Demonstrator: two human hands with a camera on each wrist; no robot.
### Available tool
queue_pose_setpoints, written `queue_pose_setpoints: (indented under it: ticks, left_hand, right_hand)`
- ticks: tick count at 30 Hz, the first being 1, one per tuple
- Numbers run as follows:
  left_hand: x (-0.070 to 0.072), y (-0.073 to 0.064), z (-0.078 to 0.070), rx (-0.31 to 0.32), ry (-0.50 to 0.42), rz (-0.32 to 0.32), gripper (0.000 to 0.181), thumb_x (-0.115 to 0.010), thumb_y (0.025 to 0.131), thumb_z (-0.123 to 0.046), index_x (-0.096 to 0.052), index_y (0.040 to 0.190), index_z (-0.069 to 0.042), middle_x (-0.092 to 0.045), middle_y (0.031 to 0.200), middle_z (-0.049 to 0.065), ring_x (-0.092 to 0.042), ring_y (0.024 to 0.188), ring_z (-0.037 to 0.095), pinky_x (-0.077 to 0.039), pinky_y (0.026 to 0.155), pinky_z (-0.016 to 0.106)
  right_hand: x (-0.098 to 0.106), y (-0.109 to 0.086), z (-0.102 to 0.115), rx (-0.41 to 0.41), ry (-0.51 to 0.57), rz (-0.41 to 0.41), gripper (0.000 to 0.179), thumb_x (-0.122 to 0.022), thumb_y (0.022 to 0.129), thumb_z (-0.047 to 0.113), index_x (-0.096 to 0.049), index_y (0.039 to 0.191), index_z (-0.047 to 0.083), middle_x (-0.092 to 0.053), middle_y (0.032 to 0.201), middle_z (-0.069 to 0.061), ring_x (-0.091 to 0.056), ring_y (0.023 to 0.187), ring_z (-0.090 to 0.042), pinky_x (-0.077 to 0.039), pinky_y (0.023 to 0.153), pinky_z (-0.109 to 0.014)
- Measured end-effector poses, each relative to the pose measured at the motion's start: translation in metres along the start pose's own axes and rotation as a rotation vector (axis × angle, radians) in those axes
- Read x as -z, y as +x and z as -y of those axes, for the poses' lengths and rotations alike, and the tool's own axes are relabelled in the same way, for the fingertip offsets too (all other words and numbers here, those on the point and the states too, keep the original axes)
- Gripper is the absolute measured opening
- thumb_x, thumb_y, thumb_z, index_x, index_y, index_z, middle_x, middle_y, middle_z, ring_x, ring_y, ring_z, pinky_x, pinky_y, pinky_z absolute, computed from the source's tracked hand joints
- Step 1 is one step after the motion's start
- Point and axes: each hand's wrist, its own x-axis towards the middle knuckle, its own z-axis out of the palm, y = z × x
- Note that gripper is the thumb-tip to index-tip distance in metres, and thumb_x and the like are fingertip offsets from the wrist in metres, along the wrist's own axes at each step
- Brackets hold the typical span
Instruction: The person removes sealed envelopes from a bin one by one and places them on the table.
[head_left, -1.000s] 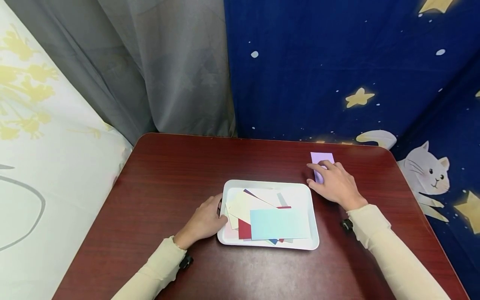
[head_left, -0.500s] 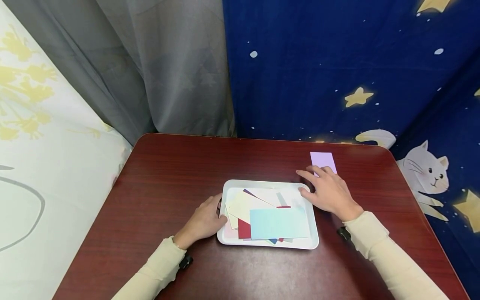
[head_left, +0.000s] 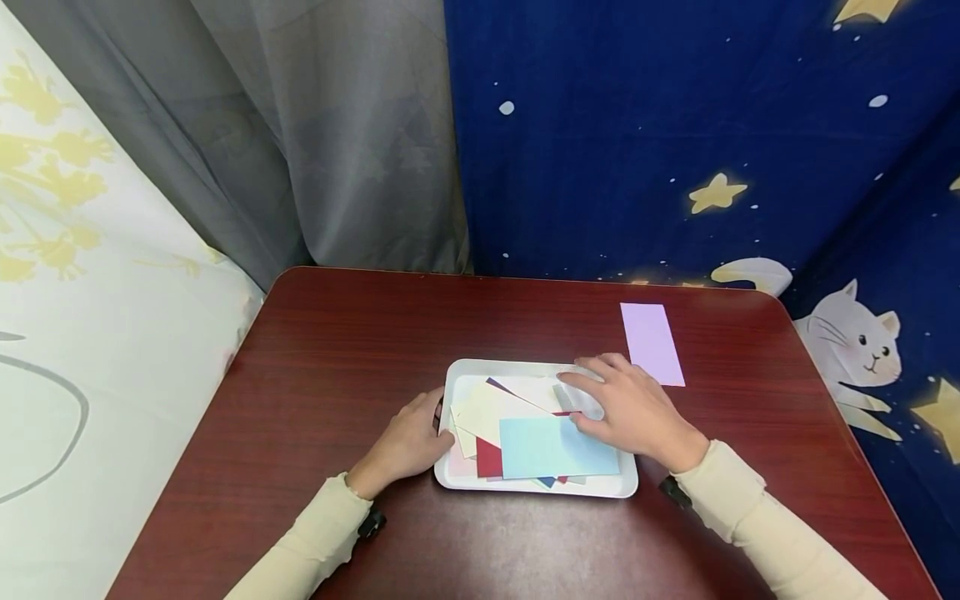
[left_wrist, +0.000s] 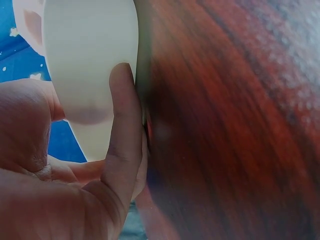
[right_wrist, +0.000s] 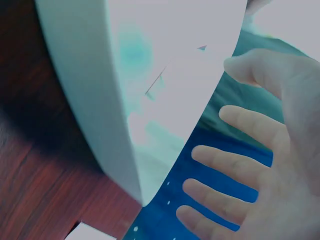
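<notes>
A white tray (head_left: 536, 490) holds a loose pile of coloured paper cards, with a light blue card (head_left: 558, 448) on top. My left hand (head_left: 408, 437) grips the tray's left end; in the left wrist view its fingers (left_wrist: 125, 120) lie against the outer wall and the thumb is on the other side of the rim. My right hand (head_left: 633, 408) hovers over the tray's right end with fingers spread and nothing in it; the right wrist view shows the fingers (right_wrist: 225, 165) apart from each other. A lilac card (head_left: 654, 342) lies flat on the table behind the right hand.
The tray stands on a dark red wooden table (head_left: 360, 333). A grey curtain (head_left: 375, 150) and a blue star-patterned curtain (head_left: 585, 167) hang behind the far edge. White patterned cloth (head_left: 112, 333) is at the left.
My right hand has left the lilac card, which stays on the table, and moved left and nearer over the tray. The left hand and the tray have not moved.
</notes>
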Motion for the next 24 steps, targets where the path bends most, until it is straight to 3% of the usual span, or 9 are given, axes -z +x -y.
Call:
queue_pose_setpoints:
  ticks: [4,10,17,24]
  left_hand:
    - [0.003,-0.001,-0.003,-0.013,-0.004,-0.003,0.069,-0.069,0.085,-0.014,-0.058,0.152,-0.002,-0.064,0.109,0.004,-0.059,0.084,0.020,-0.054,0.078,0.046]
    - [0.018,-0.007,-0.023,-0.041,0.008,0.015,0.068,-0.068,0.085,-0.012,-0.057,0.150,0.003,-0.064,0.107,0.011,-0.058,0.084,0.024,-0.054,0.075,0.049]
    - [0.028,-0.011,-0.044,0.054,0.026,0.064,0.068,-0.068,0.088,-0.007,-0.056,0.154,0.001,-0.066,0.121,0.013,-0.063,0.100,0.029,-0.055,0.092,0.055]
    - [0.029,-0.011,-0.044,0.051,0.018,0.063,0.068,-0.067,0.088,-0.007,-0.055,0.155,0.002,-0.066,0.125,0.016,-0.064,0.103,0.032,-0.055,0.095,0.058]
  right_hand:
    - [0.000,-0.002,0.009,0.030,0.006,0.071,0.060,-0.088,0.088,0.036,-0.075,0.143,0.018,-0.069,0.144,-0.016,-0.062,0.128,-0.040,-0.057,0.096,-0.058]
    - [-0.002,-0.005,0.019,0.101,0.029,0.149,0.060,-0.093,0.084,0.037,-0.077,0.140,0.023,-0.067,0.148,-0.015,-0.061,0.133,-0.043,-0.055,0.102,-0.060]
    - [-0.008,-0.007,0.024,0.153,0.073,0.188,0.053,-0.094,0.079,0.032,-0.080,0.130,0.025,-0.063,0.152,-0.016,-0.058,0.138,-0.047,-0.053,0.104,-0.061]
    - [-0.013,-0.008,0.026,0.185,0.085,0.224,0.061,-0.097,0.078,0.031,-0.079,0.135,0.023,-0.062,0.153,-0.017,-0.058,0.139,-0.046,-0.052,0.108,-0.059]
